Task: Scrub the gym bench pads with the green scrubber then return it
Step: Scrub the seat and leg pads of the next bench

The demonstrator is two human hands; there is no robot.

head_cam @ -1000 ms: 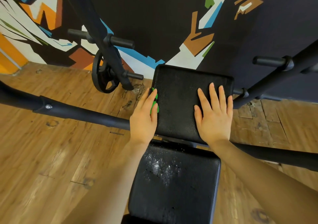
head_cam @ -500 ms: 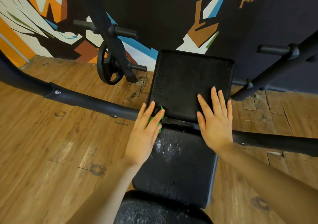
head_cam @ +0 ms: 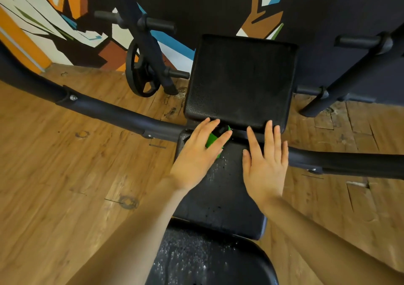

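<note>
Floor (head_cam: 65, 175): wood planks, worn and scuffed, running under the whole bench frame.
Wall (head_cam: 218, 4): dark at the far side, with an orange, blue, white and brown mural on the far left.
Frame bar (head_cam: 122, 116): thick black tube crossing from the left to the right, passing beneath the gap between the pads.
Far pad (head_cam: 240, 81): black square cushion, textured, at the far middle.
Middle pad (head_cam: 220, 197): black cushion just near of the far pad, speckled with white flecks.
Near pad (head_cam: 207, 260): rounded black cushion at the bottom edge, heavily flecked with white.
Weight plate (head_cam: 140, 70): black disc on a peg, left of the far pad.
Right hand (head_cam: 265, 164): flat on the middle pad's far right part, fingers straight and slightly spread, tips reaching the far pad's near edge.
Left hand (head_cam: 196, 155): palm down over the scrubber, fingers extended and pressing on it.
Green scrubber (head_cam: 212, 140): under the left hand's fingers, at the far left of the middle pad, beside the gap between the pads.
</note>
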